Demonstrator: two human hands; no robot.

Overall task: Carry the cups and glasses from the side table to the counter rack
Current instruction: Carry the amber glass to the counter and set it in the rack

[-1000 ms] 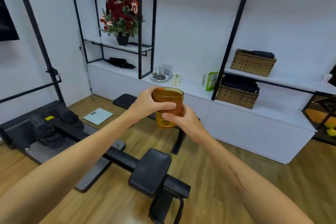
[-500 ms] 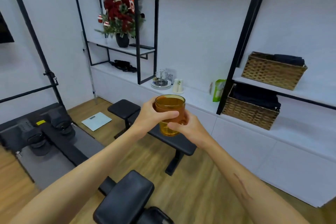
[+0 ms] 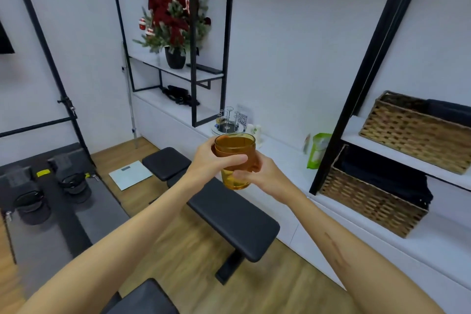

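Gripping one amber glass [image 3: 235, 160], both hands [image 3: 211, 163] wrap it; contents unclear.

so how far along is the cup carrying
Done: the amber glass is off the side table. In hand: left hand and right hand both grip it, upright, above the black bench. Left: reaching the counter rack, which looks empty, and setting it there.

Both hands gripping amber glass [image 3: 235, 160], black bench [image 3: 229, 216], white counter [image 3: 285, 158]
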